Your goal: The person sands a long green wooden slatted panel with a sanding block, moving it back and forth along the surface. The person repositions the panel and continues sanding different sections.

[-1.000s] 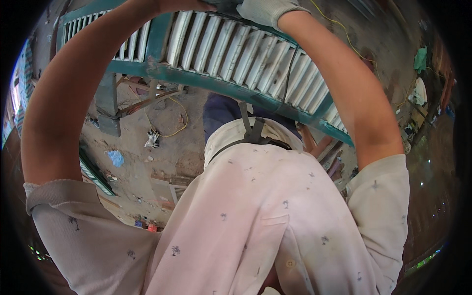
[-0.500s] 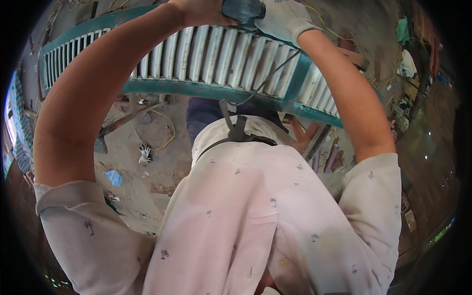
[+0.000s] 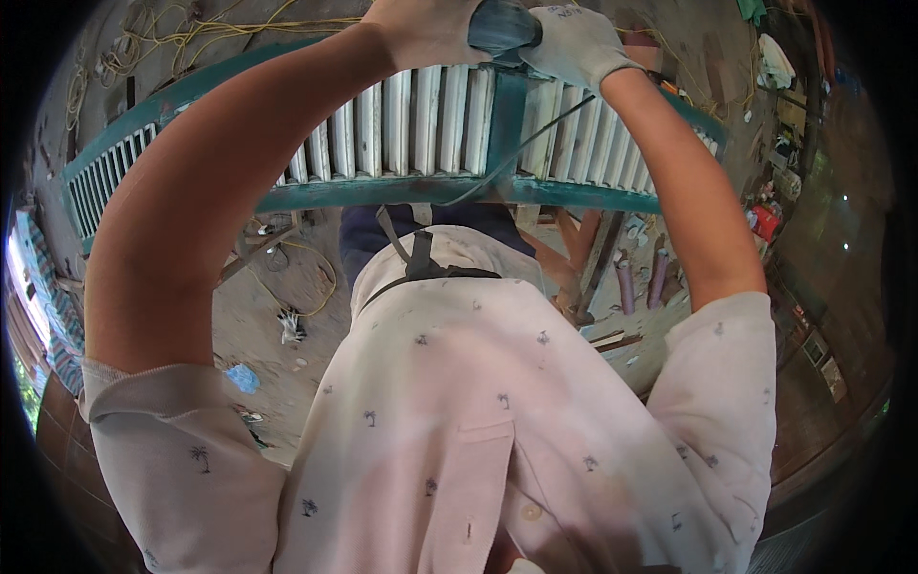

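Note:
A long louvred shutter with whitish slats and a worn green frame lies across in front of me. At its far side, both hands are on a dark blue-grey corded power tool, whose exact kind I cannot make out. My left hand, seemingly bare, is closed round its left end. On its right side my right hand, in a pale glove, grips it. The tool sits near the top of the green crossbar; its underside is hidden. A thin black cord runs from near my right hand toward my waist.
Wooden supports stand beneath the shutter. Yellow cables snake over the dirt floor at the far left. Nearer lie a white glove and a blue crumpled scrap. Pinkish tubes and mixed clutter are on the right.
Both hands and the power tool have moved right along the shutter, from above the slats to near the crossbar. My view has shifted too.

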`<state>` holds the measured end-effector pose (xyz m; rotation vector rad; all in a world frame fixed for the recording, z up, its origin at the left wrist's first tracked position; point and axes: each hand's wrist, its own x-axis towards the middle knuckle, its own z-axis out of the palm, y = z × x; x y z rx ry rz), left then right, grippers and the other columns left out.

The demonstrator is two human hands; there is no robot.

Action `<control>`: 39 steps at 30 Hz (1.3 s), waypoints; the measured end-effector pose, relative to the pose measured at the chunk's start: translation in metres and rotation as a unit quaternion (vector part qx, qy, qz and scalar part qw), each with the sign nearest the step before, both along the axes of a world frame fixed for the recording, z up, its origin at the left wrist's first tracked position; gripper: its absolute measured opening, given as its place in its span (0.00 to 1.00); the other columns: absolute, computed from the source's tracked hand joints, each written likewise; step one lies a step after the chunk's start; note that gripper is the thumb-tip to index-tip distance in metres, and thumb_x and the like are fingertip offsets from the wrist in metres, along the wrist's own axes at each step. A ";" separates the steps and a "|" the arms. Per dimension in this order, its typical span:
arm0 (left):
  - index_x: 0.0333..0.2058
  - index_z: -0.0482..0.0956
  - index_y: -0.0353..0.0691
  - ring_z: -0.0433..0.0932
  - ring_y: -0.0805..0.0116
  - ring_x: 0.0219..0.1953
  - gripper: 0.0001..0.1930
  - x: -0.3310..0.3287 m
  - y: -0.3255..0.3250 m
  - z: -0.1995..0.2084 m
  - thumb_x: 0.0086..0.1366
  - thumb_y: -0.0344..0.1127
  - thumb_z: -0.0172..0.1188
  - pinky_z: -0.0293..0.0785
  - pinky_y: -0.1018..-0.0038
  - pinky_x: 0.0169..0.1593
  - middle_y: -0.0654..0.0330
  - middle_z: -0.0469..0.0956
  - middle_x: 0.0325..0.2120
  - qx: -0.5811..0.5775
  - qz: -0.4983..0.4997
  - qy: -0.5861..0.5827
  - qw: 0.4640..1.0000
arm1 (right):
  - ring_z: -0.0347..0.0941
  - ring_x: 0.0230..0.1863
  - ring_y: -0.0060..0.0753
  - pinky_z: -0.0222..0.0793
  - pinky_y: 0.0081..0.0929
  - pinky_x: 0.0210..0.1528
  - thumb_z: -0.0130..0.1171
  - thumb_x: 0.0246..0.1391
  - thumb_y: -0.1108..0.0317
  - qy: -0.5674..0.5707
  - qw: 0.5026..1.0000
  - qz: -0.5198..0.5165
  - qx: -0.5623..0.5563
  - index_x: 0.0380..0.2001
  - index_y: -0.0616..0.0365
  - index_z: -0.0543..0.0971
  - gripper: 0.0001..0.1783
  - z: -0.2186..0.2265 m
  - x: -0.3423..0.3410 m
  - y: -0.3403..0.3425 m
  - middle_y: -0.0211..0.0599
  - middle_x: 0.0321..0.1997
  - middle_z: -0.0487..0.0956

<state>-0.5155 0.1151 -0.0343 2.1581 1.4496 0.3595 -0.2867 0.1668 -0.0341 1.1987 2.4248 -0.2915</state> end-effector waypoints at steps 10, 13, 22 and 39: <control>0.54 0.80 0.42 0.87 0.41 0.50 0.33 0.047 0.011 0.012 0.53 0.53 0.75 0.83 0.49 0.53 0.45 0.87 0.45 -0.028 -0.036 -0.012 0.999 | 0.88 0.51 0.44 0.83 0.44 0.54 0.62 0.60 0.44 -0.045 0.998 -0.040 -0.005 0.48 0.40 0.88 0.20 0.007 0.044 -0.001 0.37 0.46 0.91; 0.56 0.80 0.44 0.87 0.42 0.51 0.34 0.034 0.012 0.006 0.53 0.52 0.76 0.82 0.50 0.54 0.46 0.88 0.46 0.001 -0.049 -0.050 0.998 | 0.88 0.51 0.43 0.83 0.44 0.55 0.62 0.61 0.44 -0.031 0.999 -0.041 0.012 0.49 0.40 0.88 0.21 -0.001 0.037 -0.006 0.37 0.47 0.91; 0.56 0.80 0.43 0.86 0.42 0.52 0.37 -0.006 -0.006 0.001 0.50 0.55 0.77 0.82 0.51 0.56 0.46 0.87 0.47 -0.022 0.020 0.034 0.999 | 0.88 0.50 0.49 0.83 0.47 0.53 0.61 0.58 0.48 0.028 0.999 0.014 0.023 0.44 0.49 0.89 0.21 0.004 -0.015 -0.003 0.46 0.45 0.90; 0.51 0.79 0.43 0.86 0.41 0.50 0.38 -0.127 -0.039 -0.008 0.47 0.59 0.81 0.81 0.48 0.53 0.47 0.87 0.44 0.027 0.039 0.014 0.999 | 0.88 0.49 0.53 0.82 0.49 0.53 0.59 0.58 0.48 0.050 0.999 0.023 -0.001 0.39 0.53 0.91 0.22 0.006 -0.136 -0.025 0.51 0.43 0.90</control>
